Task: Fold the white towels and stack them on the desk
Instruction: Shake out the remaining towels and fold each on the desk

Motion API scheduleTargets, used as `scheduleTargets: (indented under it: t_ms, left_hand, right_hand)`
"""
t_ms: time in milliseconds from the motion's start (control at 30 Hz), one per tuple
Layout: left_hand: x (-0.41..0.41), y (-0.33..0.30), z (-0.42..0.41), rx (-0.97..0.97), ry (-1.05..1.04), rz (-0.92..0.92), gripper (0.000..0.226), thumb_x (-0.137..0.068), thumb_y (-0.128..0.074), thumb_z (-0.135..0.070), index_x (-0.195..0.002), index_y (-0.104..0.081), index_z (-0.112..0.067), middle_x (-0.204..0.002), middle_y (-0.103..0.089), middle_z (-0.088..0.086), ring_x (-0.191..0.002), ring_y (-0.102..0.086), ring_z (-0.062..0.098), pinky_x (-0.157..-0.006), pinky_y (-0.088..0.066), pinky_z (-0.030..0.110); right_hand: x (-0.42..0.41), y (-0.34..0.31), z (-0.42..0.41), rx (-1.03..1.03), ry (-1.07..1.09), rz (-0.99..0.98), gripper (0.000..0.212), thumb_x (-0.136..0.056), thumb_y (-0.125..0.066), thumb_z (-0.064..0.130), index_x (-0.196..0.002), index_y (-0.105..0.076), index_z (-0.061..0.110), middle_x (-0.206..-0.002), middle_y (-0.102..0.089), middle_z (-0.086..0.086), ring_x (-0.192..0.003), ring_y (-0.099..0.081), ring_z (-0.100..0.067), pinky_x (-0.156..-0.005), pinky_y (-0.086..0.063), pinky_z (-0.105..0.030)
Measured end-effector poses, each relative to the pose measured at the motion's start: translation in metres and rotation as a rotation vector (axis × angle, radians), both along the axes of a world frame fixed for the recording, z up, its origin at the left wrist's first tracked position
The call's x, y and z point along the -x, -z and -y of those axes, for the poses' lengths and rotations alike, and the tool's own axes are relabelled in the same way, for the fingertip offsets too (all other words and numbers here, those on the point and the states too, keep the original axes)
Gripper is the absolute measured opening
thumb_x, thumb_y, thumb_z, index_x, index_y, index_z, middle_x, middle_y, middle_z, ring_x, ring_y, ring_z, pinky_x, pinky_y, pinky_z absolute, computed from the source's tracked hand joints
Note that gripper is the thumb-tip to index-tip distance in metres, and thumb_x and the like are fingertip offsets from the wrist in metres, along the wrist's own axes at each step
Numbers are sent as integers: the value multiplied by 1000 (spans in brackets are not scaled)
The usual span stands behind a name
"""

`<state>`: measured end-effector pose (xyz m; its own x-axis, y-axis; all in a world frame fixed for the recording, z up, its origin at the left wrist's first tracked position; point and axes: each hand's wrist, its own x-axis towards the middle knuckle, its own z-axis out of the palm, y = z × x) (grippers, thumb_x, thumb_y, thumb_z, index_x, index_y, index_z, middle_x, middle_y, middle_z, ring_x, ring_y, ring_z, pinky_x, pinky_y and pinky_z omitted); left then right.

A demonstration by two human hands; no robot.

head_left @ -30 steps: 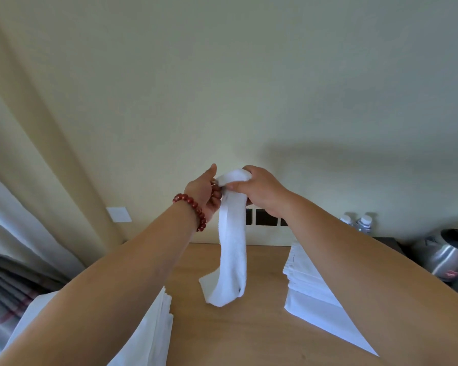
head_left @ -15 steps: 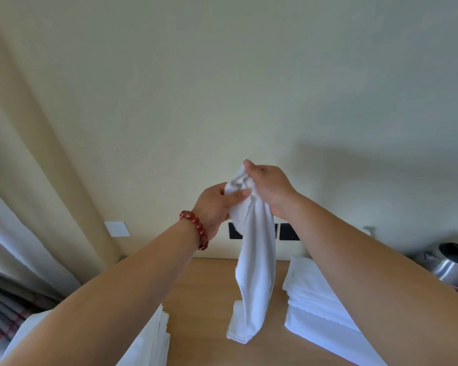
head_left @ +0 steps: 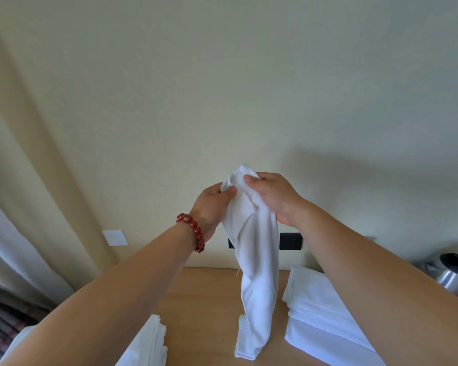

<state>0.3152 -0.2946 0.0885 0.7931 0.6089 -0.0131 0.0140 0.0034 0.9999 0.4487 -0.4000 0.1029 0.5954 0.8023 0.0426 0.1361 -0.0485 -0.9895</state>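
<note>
Holding one white towel point(head_left: 255, 260) up in front of the wall point(head_left: 222, 88), both hands meet at its top edge. The left hand point(head_left: 212, 207) pinches the cloth between the thumb and the curled fingers, and the thumb tip lies on the front of the fabric just below the bunched top corner. The right hand point(head_left: 273, 196) grips the same top part from the other side; its thumb presses on the cloth very near the left thumb, while its other fingers are behind the fabric, so I cannot tell how they lie. A small tuft of towel stands up above both thumbs. From the fingers the towel hangs straight down as a narrow, crumpled strip, and its lowest end touches the wooden desk point(head_left: 209, 313), well below the hands. A bracelet of red beads point(head_left: 193, 233) is around the left wrist. Below and to the right of the fingers, partly covered by the right forearm, a stack of folded white towels point(head_left: 310, 299) lies on the desk. Below and to the left of the fingers, under the left forearm, another pile of white cloth point(head_left: 151, 342) lies at the desk's near edge. Behind the hanging towel, a dark socket plate point(head_left: 290, 241) is on the wall. Far to the right of the fingers stands a metal kettle point(head_left: 454, 273), and to the left a white wall switch point(head_left: 114, 237) sits beside a curtain point(head_left: 24, 207).
</note>
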Motion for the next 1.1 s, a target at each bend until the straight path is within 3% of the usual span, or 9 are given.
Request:
scheduleTargets:
  t_ms: [100, 200, 333, 600, 700, 800, 867, 967, 1100]
  left_hand:
    - [2, 0, -5, -32, 24, 7, 29, -85, -51, -5, -109, -67, 1, -114, -68, 26, -95, -65, 30, -86, -49, 45]
    - [2, 0, -5, 6, -24, -6, 22, -92, -61, -15, -106, -70, 0, -109, -71, 24, -93, -69, 31, -91, -53, 53]
    - [0, 1, -2, 101, -75, 15, 27, -96, -66, -26, -105, -72, -2, -102, -75, 15, -97, -73, 32, -89, -58, 45]
    - [-15, 13, -2, 121, -213, -2, 28, -103, -51, -17, -101, -72, 1, -104, -73, 20, -97, -71, 33, -85, -58, 41]
    - [-16, 10, -1, 154, -209, 6, 27, -104, -47, -11, -104, -71, 1, -104, -74, 20, -98, -71, 33, -88, -59, 42]
    - [-14, 7, 0, 231, -182, 33, 29, -105, -41, -6, -109, -68, 4, -106, -73, 20, -97, -72, 31, -85, -60, 41]
    - [-13, 7, -2, 268, -182, 43, 29, -104, -39, -2, -114, -65, 4, -107, -72, 22, -96, -73, 33, -80, -60, 40]
    - [-11, 9, -9, 332, -201, 51, 30, -104, -39, -2, -125, -61, 3, -110, -71, 22, -98, -72, 34, -78, -60, 40]
    - [-7, 7, -11, 346, -167, 48, 32, -104, -39, -3, -123, -64, -3, -106, -74, 16, -90, -72, 29, -74, -58, 37]
  right_hand:
    - [-3, 3, 0, 32, 30, 58, 39, -96, -58, 37, -99, -68, 0, -92, -71, -17, -78, -64, -24, -75, -51, -39]
    - [-2, 10, -2, 60, 57, 147, 41, -97, -58, 38, -88, -62, -2, -77, -60, -6, -70, -55, -19, -69, -42, -34]
    - [2, 14, -6, 84, 144, 339, 38, -96, -60, 37, -74, -52, 7, -68, -53, 2, -61, -47, -17, -61, -36, -32]
    - [17, 38, -8, 1, 471, 935, 17, -88, -69, 23, -100, -59, 17, -101, -55, 0, -89, -55, -23, -65, -49, -36]
    - [20, 34, -10, 53, 380, 738, 22, -91, -67, 39, -96, -57, 20, -88, -60, 5, -77, -58, -16, -64, -47, -32]
    - [22, 28, -9, 119, 250, 470, 56, -95, -52, 62, -75, -56, 9, -65, -57, 3, -61, -53, -14, -60, -41, -30]
    - [21, 26, -6, 148, 124, 367, 60, -90, -56, 66, -82, -64, 7, -69, -60, -1, -62, -54, -13, -63, -42, -31]
    - [18, 29, -2, 203, -65, 370, 31, -83, -74, 46, -101, -73, 21, -86, -69, 8, -75, -61, -8, -69, -45, -27]
    - [10, 35, -4, 149, 38, 288, 30, -95, -56, 22, -89, -60, -8, -72, -49, -4, -64, -43, -17, -64, -32, -31]
